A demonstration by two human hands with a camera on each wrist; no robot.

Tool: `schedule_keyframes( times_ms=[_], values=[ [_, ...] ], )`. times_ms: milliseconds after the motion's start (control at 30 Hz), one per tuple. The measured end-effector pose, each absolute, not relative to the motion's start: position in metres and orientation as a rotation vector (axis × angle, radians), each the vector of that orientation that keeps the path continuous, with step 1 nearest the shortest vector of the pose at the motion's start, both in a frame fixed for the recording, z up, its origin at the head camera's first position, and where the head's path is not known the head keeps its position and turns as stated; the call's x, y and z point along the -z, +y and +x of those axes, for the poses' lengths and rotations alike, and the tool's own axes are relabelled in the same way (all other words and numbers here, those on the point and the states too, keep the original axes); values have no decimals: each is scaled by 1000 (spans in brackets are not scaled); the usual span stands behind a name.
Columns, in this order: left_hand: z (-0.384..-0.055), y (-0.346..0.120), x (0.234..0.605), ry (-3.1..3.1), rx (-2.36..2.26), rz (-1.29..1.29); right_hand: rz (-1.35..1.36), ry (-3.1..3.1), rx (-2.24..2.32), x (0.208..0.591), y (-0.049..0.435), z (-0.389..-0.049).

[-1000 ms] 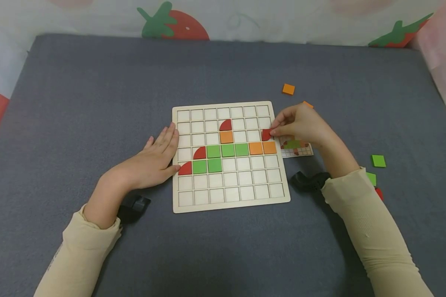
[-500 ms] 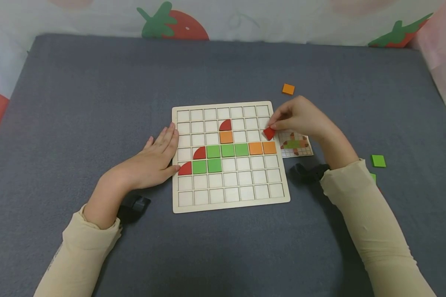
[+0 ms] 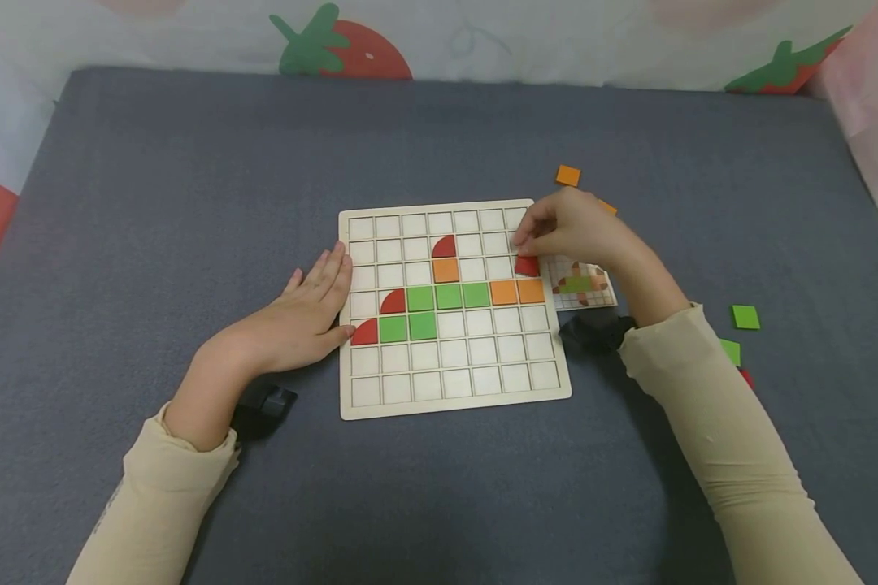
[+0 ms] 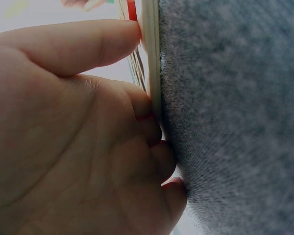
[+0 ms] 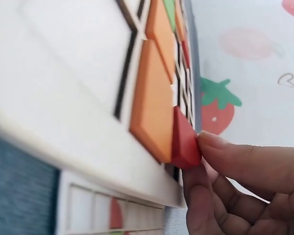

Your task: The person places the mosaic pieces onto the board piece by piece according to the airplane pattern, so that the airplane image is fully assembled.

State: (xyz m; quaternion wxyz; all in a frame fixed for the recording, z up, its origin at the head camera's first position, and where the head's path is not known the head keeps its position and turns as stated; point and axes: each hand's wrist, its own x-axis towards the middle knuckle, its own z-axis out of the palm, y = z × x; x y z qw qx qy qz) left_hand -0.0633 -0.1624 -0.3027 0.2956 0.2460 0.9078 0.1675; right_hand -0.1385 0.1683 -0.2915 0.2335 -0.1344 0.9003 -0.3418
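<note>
A wooden grid board (image 3: 454,382) lies on the dark cloth, with red quarter-round, green square and orange square tiles set in some cells. My right hand (image 3: 574,227) pinches a red tile (image 3: 527,266) between thumb and fingers over a cell at the board's right side. In the right wrist view that red tile (image 5: 185,142) stands tilted, right beside an orange tile (image 5: 152,103). My left hand (image 3: 293,321) lies with straight fingers along the board's left edge, its thumb tip at a red quarter-round tile (image 3: 365,332). The left wrist view shows the fingertips against the board's side (image 4: 152,54).
A printed pattern card (image 3: 585,284) sticks out from the board's right edge, partly under my right hand. Loose orange tiles (image 3: 568,175) lie beyond it. Green tiles (image 3: 745,317) and a partly hidden red one (image 3: 746,378) lie by the right sleeve.
My right hand has shifted a little left over the board and turned the red tile in its fingers, uncovering more of the card. The left hand has not moved.
</note>
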Motion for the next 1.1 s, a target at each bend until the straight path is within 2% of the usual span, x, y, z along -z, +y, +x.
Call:
schedule_keyframes(
  times_ms=[467,867,1100],
  values=[
    [-65,-162,303,2412,-438,650,-249,2399,1000,290,177,-128],
    [-64,-163,303,2409,-447,652,-303,2432,998,295,173,-126],
    [-65,-162,303,2410,-443,665,-168,2437,1114,295,185,-124]
  ],
)
